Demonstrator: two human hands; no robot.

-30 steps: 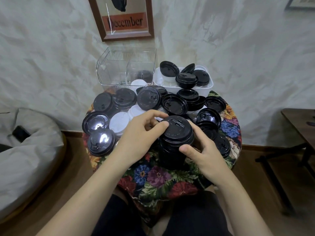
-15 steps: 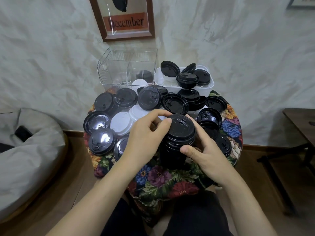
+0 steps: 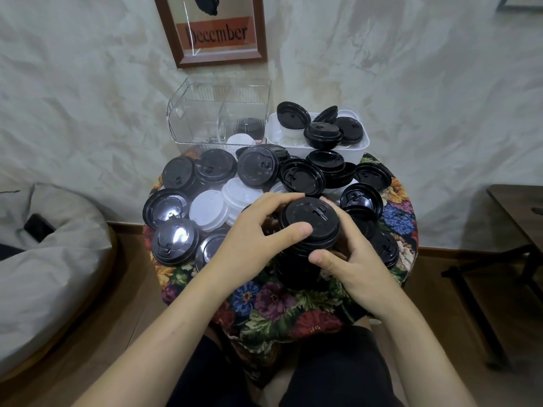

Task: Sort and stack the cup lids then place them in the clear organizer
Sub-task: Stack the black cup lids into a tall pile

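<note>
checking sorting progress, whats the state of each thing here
stack of black lids: upright on the table, held by both hands
left hand: gripping the stack's top
right hand: gripping the stack's side
clear organizer: open, dark lids in right compartment, left looks empty
white bin: open, lids piled loosely inside
loose black lids: scattered, mostly unstacked
white lids: loose among the black ones

Lid stack [image 3: 308, 220] side behind right hand [image 3: 360, 261]
</note>
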